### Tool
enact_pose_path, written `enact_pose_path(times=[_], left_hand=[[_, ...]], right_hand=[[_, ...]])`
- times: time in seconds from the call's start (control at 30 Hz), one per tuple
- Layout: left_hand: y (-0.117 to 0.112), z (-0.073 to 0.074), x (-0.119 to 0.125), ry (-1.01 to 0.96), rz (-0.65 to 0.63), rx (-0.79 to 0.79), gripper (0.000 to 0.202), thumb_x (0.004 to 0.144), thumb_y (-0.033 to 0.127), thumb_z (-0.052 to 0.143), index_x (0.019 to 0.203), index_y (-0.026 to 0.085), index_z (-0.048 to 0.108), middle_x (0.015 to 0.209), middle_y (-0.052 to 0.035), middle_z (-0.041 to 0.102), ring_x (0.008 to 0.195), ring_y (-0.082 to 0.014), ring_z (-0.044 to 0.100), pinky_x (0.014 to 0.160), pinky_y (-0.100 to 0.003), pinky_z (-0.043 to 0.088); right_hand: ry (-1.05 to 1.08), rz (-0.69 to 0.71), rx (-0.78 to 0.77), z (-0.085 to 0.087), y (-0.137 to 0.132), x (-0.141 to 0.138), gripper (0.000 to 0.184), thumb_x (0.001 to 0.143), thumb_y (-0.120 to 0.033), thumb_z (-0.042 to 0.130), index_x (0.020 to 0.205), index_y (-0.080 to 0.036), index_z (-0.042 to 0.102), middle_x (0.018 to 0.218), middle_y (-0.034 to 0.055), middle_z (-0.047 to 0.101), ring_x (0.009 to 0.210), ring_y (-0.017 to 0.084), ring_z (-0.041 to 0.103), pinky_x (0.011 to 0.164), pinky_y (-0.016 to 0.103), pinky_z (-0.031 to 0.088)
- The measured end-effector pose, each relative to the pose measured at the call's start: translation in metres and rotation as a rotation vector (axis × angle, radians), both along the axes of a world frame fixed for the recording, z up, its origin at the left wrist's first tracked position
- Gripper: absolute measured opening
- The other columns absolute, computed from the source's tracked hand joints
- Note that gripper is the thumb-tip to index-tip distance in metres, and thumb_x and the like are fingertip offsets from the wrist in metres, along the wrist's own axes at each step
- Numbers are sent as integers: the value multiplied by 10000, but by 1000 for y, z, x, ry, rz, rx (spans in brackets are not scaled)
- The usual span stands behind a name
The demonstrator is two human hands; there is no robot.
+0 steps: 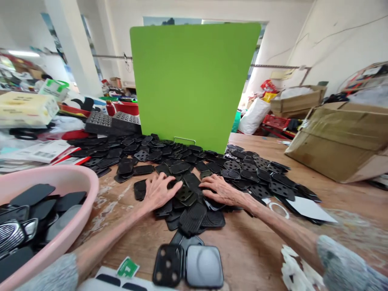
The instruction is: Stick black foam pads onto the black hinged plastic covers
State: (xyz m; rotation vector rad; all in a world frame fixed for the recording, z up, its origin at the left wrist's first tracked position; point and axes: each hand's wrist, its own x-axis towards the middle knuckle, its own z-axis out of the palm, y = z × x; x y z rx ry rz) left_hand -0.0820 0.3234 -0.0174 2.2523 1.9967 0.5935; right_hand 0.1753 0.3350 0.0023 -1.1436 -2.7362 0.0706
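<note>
I'm watching both bare hands pressing down flat on a heap of black plastic plates (184, 194), right at the centre of my view. The left hand (160, 192) is lying spread, fingers aiming toward 2 o'clock, and the right hand (220, 190) is spread too, fingers aiming toward 10 o'clock, their fingertips closing in on each other without touching. Neither is closing on anything: the grip is wide open, palms down on the plates.

Just below them, a ribbed plate (192, 218) is sitting tilted on the heap, its long axis running from 1 o'clock to 7 o'clock. The plates are rounded rectangles, matte and dark, some ribbed, others punched with round holes, and they're fanning out toward 12 o'clock across a wooden table (251, 238).

At 6 o'clock, a perforated black plate (167, 265) is lying beside a glossy grey rounded cover (204, 266). At 8 o'clock, a pink plastic basin (81, 194) is holding more black pieces and chrome-grilled ones. A green upright board (194, 85) is standing at 12 o'clock behind the heap, and a taped cardboard box (339, 141) is sitting at 2 o'clock.
</note>
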Motion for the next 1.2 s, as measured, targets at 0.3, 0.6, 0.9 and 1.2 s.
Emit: enact_pose_path(times=[0.3,0.6,0.9,1.2], left_hand=[[93,2,8,-17,118,-134,708,819,670,333,1353,246,526,1367,-180,506,1267,-441,398,988,-625,297],[67,-1,-2,11,-111,-189,579,804,623,405,1280,339,571,1364,-59,515,1291,-340,393,1046,-513,298],[11,15,8,-2,-235,-183,614,838,560,405,1350,242,523,1356,-102,504,1271,-338,416,1068,-491,284],[-198,19,0,-169,-548,17,333,910,412,471,1169,277,632,1150,-49,638,1087,-224,577,963,-395,470]], right_hand=[[2,-358,26,-13,92,-22,365,957,-380,440,1215,-147,552,1206,138,588,1139,275,534,971,501,386],[40,-128,-78,-19,68,-5,398,850,-243,555,1239,-163,579,1232,106,605,1146,239,540,984,372,397],[57,-66,-135,7,-1,-5,381,813,-102,515,1182,-125,606,1229,123,579,1132,244,534,992,372,381],[-13,-186,-312,21,-180,66,421,814,-346,626,1220,-243,577,1177,88,601,1070,260,553,961,438,406]])
